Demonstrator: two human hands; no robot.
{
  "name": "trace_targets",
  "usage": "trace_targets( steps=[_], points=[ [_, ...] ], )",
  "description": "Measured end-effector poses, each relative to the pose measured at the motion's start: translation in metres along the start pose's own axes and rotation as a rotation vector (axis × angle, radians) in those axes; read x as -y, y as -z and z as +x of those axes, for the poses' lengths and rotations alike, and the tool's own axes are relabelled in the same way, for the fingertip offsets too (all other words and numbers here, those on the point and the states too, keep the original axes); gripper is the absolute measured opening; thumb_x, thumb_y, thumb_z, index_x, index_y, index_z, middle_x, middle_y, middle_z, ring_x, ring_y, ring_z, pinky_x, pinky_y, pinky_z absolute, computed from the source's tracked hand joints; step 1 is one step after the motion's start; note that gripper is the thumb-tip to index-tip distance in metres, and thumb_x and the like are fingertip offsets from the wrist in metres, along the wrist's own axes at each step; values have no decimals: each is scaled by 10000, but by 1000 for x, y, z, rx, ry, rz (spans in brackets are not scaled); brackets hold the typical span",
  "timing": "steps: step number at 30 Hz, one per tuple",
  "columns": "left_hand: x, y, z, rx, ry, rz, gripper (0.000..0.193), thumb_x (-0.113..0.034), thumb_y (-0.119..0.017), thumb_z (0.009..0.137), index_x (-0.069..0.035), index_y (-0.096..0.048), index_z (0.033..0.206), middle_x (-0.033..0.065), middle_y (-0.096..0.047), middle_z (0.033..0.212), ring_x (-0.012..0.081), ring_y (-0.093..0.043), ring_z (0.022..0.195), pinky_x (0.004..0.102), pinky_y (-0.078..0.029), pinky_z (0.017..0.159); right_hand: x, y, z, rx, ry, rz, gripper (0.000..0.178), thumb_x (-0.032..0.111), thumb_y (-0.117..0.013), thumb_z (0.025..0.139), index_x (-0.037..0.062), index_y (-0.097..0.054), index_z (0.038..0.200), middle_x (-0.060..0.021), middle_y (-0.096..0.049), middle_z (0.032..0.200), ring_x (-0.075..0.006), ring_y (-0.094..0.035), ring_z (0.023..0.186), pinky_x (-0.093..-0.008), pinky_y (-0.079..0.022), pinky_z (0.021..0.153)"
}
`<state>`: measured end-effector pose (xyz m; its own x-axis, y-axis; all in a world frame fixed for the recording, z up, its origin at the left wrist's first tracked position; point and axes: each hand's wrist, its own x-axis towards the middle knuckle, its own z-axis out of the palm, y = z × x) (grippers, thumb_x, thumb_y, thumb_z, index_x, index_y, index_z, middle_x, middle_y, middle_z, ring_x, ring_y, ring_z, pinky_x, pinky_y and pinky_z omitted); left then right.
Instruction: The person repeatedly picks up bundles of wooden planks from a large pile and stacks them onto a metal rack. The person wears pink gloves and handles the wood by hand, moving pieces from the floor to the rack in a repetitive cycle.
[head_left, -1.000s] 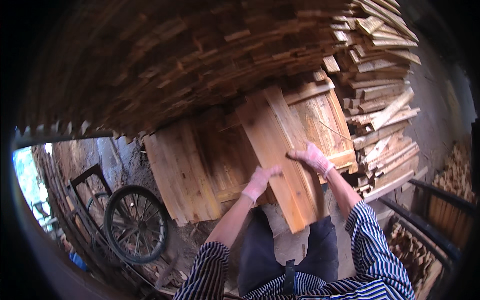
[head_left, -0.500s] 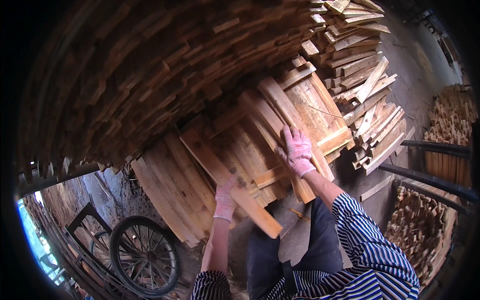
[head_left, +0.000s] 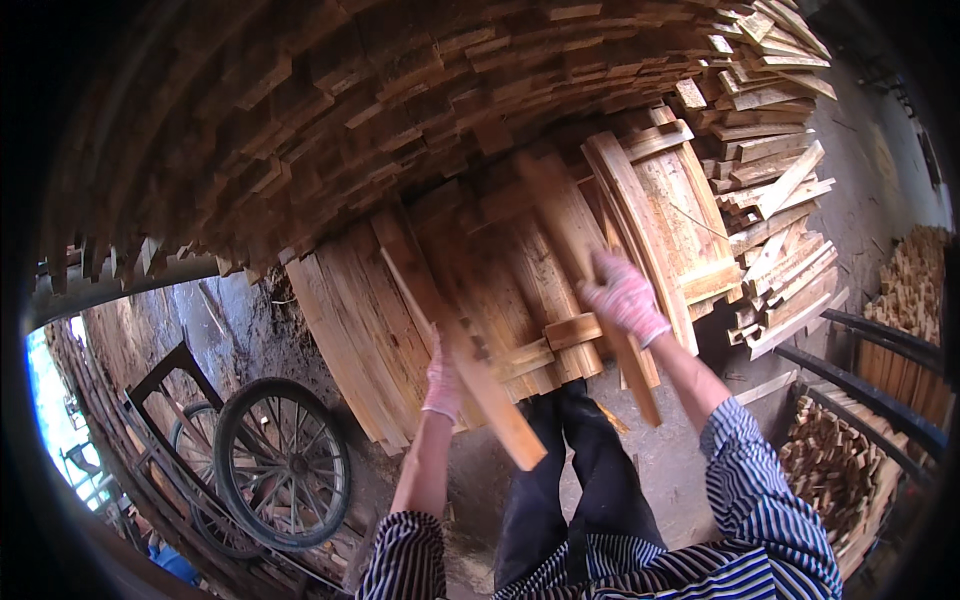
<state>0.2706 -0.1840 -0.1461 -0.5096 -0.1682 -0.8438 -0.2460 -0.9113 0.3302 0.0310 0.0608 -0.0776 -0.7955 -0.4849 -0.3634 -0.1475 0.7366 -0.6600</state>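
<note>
My left hand (head_left: 441,382), in a pink and white knit glove, grips the left edge of a long wooden board (head_left: 500,408) that slants across the stack. The gloved right hand (head_left: 627,298) closes on the edge of a second board (head_left: 572,232), blurred by motion. Beneath both lies a low stack of wooden planks (head_left: 345,320) with short crosspieces. A pair of narrow boards (head_left: 645,235) rests on the stack just right of my right hand.
A high pile of wood pieces (head_left: 330,110) looms at the far side. More stacked slats (head_left: 775,200) stand at right, near dark metal bars (head_left: 850,375). On the left is a spoked-wheel cart (head_left: 285,465). My legs (head_left: 570,480) stand close to the stack's near edge.
My right hand has gone from lying on the boards to moving one leftward, away from the pair beside it. The left hand still holds its board, now turned slightly steeper. My view has shifted.
</note>
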Motion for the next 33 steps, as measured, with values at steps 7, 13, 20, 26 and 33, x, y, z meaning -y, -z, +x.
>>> trace_targets(
  steps=[7, 13, 20, 26, 33],
  points=[
    [33, -81, -9, -264, -45, 118, 727, -701, -499, 952, -111, -563, 1374, 173, -663, 1229, 279, -637, 1144, 441, -513, 1032, 77, -101, -50, 304, 81, 338, 790, 405, -615, 931, 147, -273, 1596, -326, -474, 1453, -456, -415, 1392, -446, -385, 1145],
    [27, -74, -7, -108, -13, -141, 626, -655, -539, 962, -75, -645, 1173, 125, -722, 909, 266, -691, 851, 463, -595, 785, 98, -86, -37, 364, 31, 226, 834, 458, -646, 891, 239, -270, 1603, -319, -449, 1476, -452, -425, 1389, -446, -388, 1143],
    [-48, -18, 3, -83, -481, 702, 530, -311, -584, 1033, -54, -487, 1487, 153, -558, 1427, 280, -561, 1251, 363, -423, 1096, 88, -118, 4, 133, -189, -65, 760, 448, -701, 848, 335, -399, 1536, -263, -562, 1373, -404, -584, 1239, -468, -510, 1006],
    [-152, 178, 10, -1027, -844, 1329, 927, -613, -596, 950, 96, -367, 1501, 292, -459, 1490, 373, -406, 1404, 379, -303, 1182, 86, -219, 43, -4, 47, -141, 635, 388, -605, 957, 257, -384, 1538, -262, -512, 1414, -408, -592, 1193, -479, -517, 958],
    [-235, 275, 6, -549, -341, 730, 735, -607, -566, 976, -40, -527, 1442, 76, -576, 1373, 230, -535, 1218, 371, -404, 1069, 110, -237, 56, 72, -56, 83, 617, 354, -506, 1005, 71, -337, 1526, -285, -662, 1046, -446, -660, 897, -496, -547, 782]
  ],
)
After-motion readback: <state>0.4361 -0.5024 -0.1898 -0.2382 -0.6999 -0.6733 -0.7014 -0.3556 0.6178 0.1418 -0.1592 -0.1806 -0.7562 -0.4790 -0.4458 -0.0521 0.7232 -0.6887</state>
